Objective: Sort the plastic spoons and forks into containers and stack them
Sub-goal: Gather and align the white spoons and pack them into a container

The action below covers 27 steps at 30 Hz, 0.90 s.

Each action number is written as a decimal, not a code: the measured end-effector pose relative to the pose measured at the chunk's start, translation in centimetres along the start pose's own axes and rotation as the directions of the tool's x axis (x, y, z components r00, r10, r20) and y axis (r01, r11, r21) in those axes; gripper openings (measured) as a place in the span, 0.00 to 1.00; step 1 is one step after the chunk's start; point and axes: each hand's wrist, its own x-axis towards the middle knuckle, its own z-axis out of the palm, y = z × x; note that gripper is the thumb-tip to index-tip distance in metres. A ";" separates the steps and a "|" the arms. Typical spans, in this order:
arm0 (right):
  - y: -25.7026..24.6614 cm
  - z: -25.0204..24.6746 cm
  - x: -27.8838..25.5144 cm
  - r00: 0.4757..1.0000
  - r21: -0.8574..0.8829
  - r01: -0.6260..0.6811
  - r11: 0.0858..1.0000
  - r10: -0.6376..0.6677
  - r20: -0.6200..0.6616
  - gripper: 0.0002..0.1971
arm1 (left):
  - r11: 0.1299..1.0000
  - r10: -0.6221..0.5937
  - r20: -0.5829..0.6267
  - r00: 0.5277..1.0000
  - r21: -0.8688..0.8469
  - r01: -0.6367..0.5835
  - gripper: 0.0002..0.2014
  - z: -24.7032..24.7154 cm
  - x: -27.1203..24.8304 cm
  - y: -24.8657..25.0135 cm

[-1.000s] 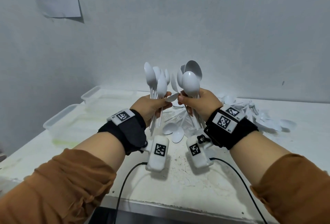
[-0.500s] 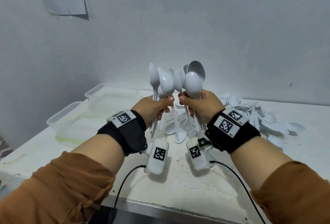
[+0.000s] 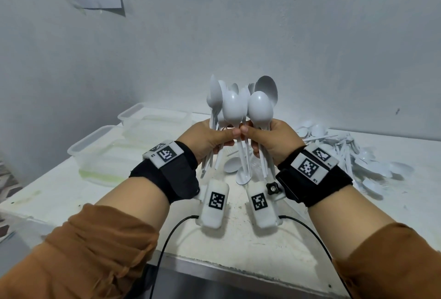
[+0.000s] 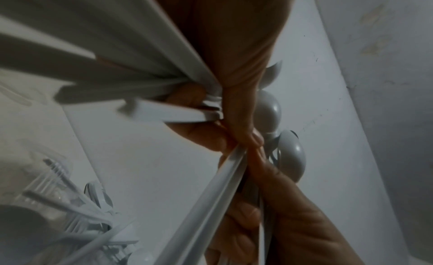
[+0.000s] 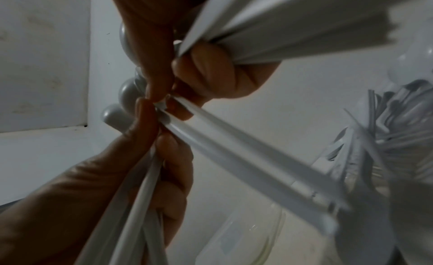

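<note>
My left hand [image 3: 210, 138] is curled tight around a bunch of white spoons [image 3: 216, 98], bowls up. My right hand [image 3: 272, 142] clamps a second bunch [image 3: 260, 110]. Both thumbs touch. The loose cutlery pile [image 3: 358, 155] lies at 3 o'clock, two clear containers [image 3: 95, 146] at 9 o'clock on the table [image 3: 238, 239].

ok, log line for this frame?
left hand: holds spoons | right hand: holds spoons | thumbs touching, both pinch one spoon | containers: no cutlery visible | pile unsorted
</note>
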 end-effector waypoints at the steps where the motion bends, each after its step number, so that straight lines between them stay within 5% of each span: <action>1: 0.0 0.0 -0.1 1.000 0.006 -0.002 1.000 0.002 0.000 0.06 | 1.000 0.000 0.005 1.000 -0.013 0.000 0.17 0.1 -0.1 0.0; 7: -0.2 0.1 -0.9 0.999 0.072 -0.014 0.997 0.011 0.049 0.09 | 0.990 -0.036 0.037 0.999 -0.135 0.041 0.27 0.7 -0.5 0.2; 14: -0.1 0.0 -1.4 0.999 0.058 -0.009 0.998 0.007 0.035 0.05 | 0.967 -0.114 0.026 0.993 -0.225 0.117 0.04 0.7 -0.9 0.5; 27: 1.6 -0.8 -2.8 0.993 -0.010 0.039 0.999 -0.039 -0.113 0.09 | 0.867 -0.126 -0.059 0.990 -0.491 0.081 0.04 2.2 -3.0 0.4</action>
